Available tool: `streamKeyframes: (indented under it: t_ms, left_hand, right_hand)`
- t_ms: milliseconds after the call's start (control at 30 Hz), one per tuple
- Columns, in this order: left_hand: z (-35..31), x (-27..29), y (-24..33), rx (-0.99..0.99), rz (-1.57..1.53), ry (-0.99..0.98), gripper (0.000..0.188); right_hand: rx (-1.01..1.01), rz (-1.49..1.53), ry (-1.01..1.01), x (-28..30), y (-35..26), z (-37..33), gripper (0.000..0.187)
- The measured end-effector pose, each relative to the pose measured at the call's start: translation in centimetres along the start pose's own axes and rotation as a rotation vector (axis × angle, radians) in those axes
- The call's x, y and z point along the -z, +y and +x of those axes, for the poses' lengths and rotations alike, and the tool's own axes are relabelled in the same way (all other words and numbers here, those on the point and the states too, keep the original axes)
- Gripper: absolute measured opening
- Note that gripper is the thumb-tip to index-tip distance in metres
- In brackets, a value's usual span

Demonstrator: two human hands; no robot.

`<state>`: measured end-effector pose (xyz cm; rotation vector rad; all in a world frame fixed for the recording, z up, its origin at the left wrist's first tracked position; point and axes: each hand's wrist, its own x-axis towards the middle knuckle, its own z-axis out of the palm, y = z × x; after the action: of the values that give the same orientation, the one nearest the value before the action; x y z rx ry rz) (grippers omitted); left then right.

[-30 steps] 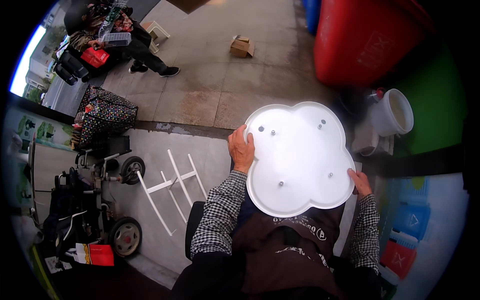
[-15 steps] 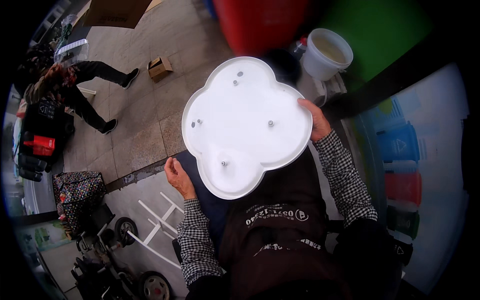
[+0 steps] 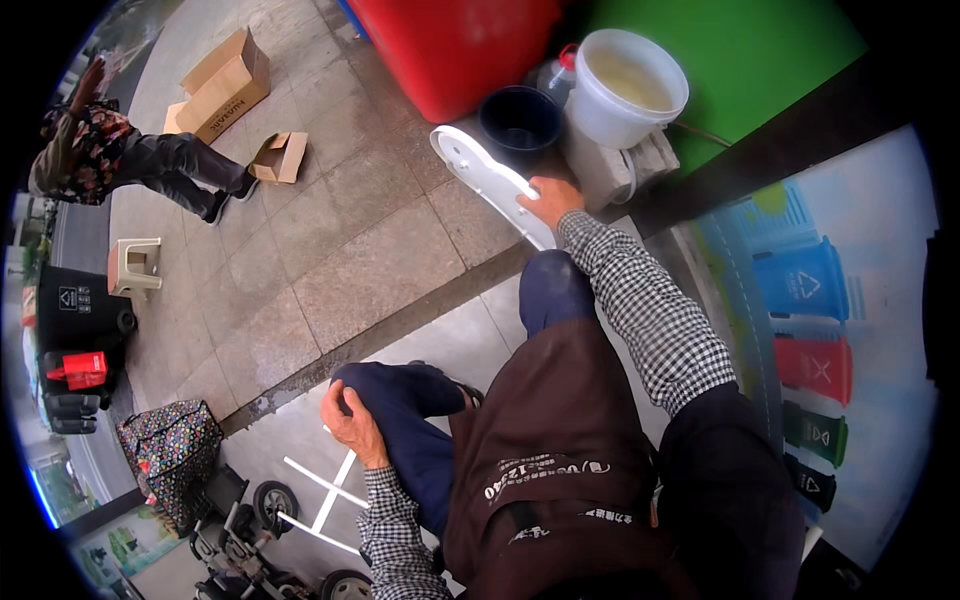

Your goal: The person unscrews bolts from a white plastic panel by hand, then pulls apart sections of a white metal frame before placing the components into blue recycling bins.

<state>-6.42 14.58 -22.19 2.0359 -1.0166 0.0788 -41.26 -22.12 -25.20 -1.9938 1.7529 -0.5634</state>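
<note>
My right hand grips the rim of a white clover-shaped panel, likely a small tabletop. The panel slants away beyond my right knee, seen nearly edge-on, with its lower end close to the paving. A few small studs show on its face. Beside my left knee, my left hand is empty, its fingers loosely bent and apart. Below that hand, a white frame of thin bars lies on the grey floor, partly hidden by my sleeve.
A dark bucket, a white bucket of cloudy liquid and a red bin stand ahead. Cardboard boxes and a stool are at left, near another person. A wheeled cart stands lower left.
My right hand has swung the panel from above my lap forward and down, turning it nearly edge-on. My left hand stays by my knee. The large cardboard box now rests on the paving.
</note>
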Motion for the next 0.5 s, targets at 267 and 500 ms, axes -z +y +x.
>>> streamKeyframes:
  t_ms: [267,500]
  left_hand:
    - [1.4,1.6,0.7,-0.098,0.141,-0.056,0.019]
    - [6.8,0.2,0.3,-0.043,0.198,-0.107,0.016]
  right_hand:
    - [-0.142,-0.268,-0.097,1.3,5.0,1.4,0.056]
    - [-0.204,-0.467,-0.158,1.6,5.8,8.9,0.054]
